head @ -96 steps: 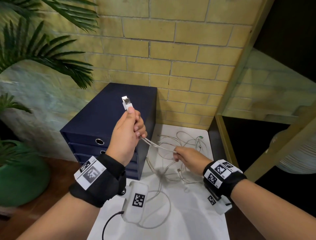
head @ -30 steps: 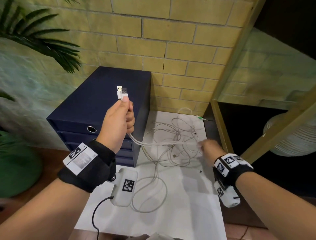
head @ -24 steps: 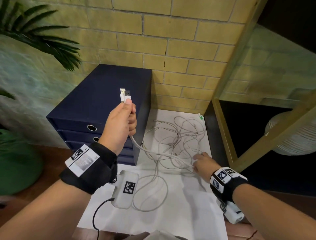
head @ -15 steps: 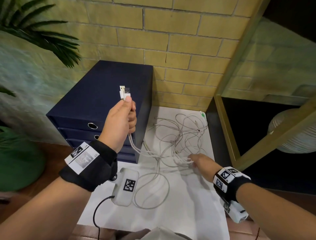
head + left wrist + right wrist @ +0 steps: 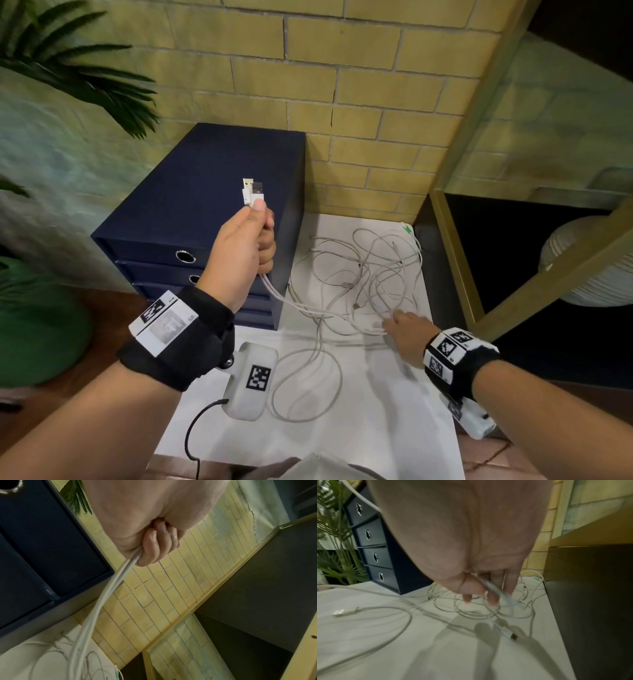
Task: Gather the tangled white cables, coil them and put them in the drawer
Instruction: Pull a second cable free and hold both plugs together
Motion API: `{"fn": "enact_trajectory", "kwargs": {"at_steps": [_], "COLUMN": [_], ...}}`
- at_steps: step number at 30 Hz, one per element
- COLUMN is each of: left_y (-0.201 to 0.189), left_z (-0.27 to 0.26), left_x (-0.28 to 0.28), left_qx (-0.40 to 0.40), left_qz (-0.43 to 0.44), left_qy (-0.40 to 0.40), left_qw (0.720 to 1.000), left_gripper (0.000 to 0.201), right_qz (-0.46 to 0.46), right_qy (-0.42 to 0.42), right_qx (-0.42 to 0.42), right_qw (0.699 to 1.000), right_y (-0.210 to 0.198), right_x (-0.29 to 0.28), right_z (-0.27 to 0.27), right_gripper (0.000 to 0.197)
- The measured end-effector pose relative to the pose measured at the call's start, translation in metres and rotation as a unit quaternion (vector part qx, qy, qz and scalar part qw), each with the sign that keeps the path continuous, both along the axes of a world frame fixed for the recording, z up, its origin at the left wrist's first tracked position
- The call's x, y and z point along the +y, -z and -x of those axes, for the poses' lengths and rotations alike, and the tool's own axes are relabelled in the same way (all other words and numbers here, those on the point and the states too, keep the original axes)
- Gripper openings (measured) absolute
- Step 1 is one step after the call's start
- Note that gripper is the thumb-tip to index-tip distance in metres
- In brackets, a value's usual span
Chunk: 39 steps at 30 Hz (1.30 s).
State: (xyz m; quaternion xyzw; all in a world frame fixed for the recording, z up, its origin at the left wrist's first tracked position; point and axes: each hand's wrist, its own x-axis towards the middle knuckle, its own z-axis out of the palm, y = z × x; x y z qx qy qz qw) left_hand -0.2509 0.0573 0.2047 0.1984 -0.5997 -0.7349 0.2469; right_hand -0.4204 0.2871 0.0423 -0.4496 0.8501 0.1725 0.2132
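Observation:
My left hand (image 5: pixel 246 240) is raised in front of the navy drawer unit (image 5: pixel 191 205) and grips two white USB plugs (image 5: pixel 252 193) upright in its fist. Their cables (image 5: pixel 102 601) run down from the curled fingers (image 5: pixel 159 545) to the tangle of white cables (image 5: pixel 370 274) on the white sheet (image 5: pixel 394 411). My right hand (image 5: pixel 400 325) hovers low at the tangle's near edge. In the right wrist view a cable strand (image 5: pixel 496 591) passes between its thumb and fingers (image 5: pixel 493 599). All drawers (image 5: pixel 373 539) look closed.
A loose USB plug (image 5: pixel 338 612) lies on the sheet to the left, another (image 5: pixel 513 637) near my right hand. A gold-framed dark shelf (image 5: pixel 455 260) borders the sheet on the right, the brick wall (image 5: pixel 359 102) behind. A green pot (image 5: pixel 34 325) and palm (image 5: pixel 85 78) stand left.
My right hand has come back from the tangle's right side to its near edge, sliding along a cable. The left hand has kept the plugs raised, barely moving.

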Motion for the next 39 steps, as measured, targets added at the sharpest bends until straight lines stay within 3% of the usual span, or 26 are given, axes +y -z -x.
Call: {"fn": "enact_trajectory", "kwargs": {"at_steps": [2,4,10,13,17,20,22,27,30,33,35,37,39], "left_y": [0.003,0.009,0.023,0.027,0.029,0.029,0.028,0.027,0.027,0.026,0.025,0.023,0.020], "left_z": [-0.001,-0.002,-0.002,0.000,0.002,0.004,0.005,0.007,0.007,0.006,0.005,0.003,0.002], "left_x": [0.002,0.005,0.008,0.007,0.000,-0.005,-0.009,-0.013,-0.011,-0.011,-0.010,-0.008,-0.006], "left_qx": [-0.015,-0.032,-0.070,-0.092,-0.116,-0.122,-0.122,-0.122,-0.120,-0.117,-0.112,-0.105,-0.098], "left_qz": [-0.006,-0.009,-0.020,-0.011,0.012,0.023,0.029,0.031,0.032,0.027,0.024,0.026,0.025], "left_qy": [0.002,0.006,0.012,0.013,0.017,0.018,0.019,0.018,0.023,0.027,0.029,0.031,0.029], "left_qw": [1.000,0.999,0.997,0.996,0.993,0.992,0.992,0.992,0.992,0.992,0.993,0.994,0.994], "left_gripper": [0.035,0.035,0.035,0.035,0.034,0.035,0.035,0.034,0.034,0.033,0.033,0.033,0.032], "right_qz": [-0.041,-0.028,0.158,0.214,0.162,0.031,-0.003,0.049,0.116,0.251,0.382,0.488,0.542], "right_qy": [0.014,0.041,0.100,0.071,0.042,0.001,-0.010,-0.013,0.015,0.106,0.193,0.233,0.211], "right_qx": [-0.083,-0.110,-0.089,-0.093,-0.107,-0.104,-0.075,0.004,-0.015,-0.115,-0.194,-0.206,-0.182], "right_qw": [0.996,0.993,0.978,0.970,0.980,0.994,0.997,0.999,0.993,0.955,0.883,0.815,0.793], "right_y": [0.006,0.007,-0.001,0.005,0.024,0.041,0.047,0.056,0.052,0.035,0.021,0.001,-0.022], "right_x": [-0.003,-0.013,-0.067,-0.097,-0.130,-0.137,-0.136,-0.136,-0.138,-0.138,-0.137,-0.132,-0.127], "right_z": [0.001,0.009,0.033,0.038,0.041,0.046,0.046,0.041,0.042,0.041,0.035,0.028,0.026], "right_gripper": [0.036,0.035,0.048,0.048,0.046,0.052,0.048,0.045,0.046,0.043,0.039,0.035,0.032]}}
